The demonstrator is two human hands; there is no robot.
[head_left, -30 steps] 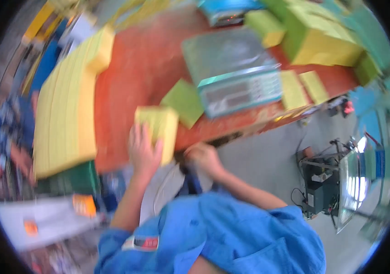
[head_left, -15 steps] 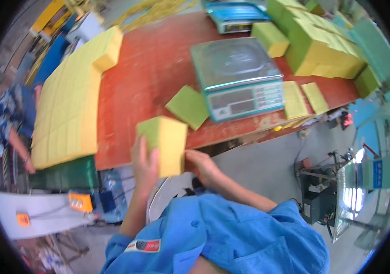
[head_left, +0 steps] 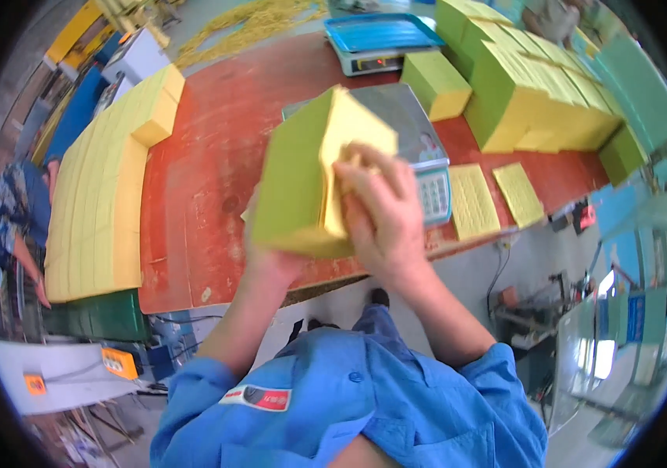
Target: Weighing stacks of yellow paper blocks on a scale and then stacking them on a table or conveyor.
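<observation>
I hold a thick block of yellow paper sheets with a green side (head_left: 306,175) raised in front of me, above the red table (head_left: 209,171). My left hand (head_left: 267,261) grips it from underneath and behind, mostly hidden by the block. My right hand (head_left: 376,210) presses on its yellow face, fingers at the sheets' edge. Behind the block stands a grey weighing scale (head_left: 419,148), partly covered.
A long row of yellow stacks (head_left: 103,195) lines the table's left. More yellow-green stacks (head_left: 536,86) fill the far right; two thin yellow piles (head_left: 497,199) lie beside the scale. A second scale with a blue tray (head_left: 380,39) stands at the back. A person (head_left: 14,226) bends at far left.
The block has risen from the table's front edge up toward my face and tilted. My right hand has come onto its yellow face; before it was below the block.
</observation>
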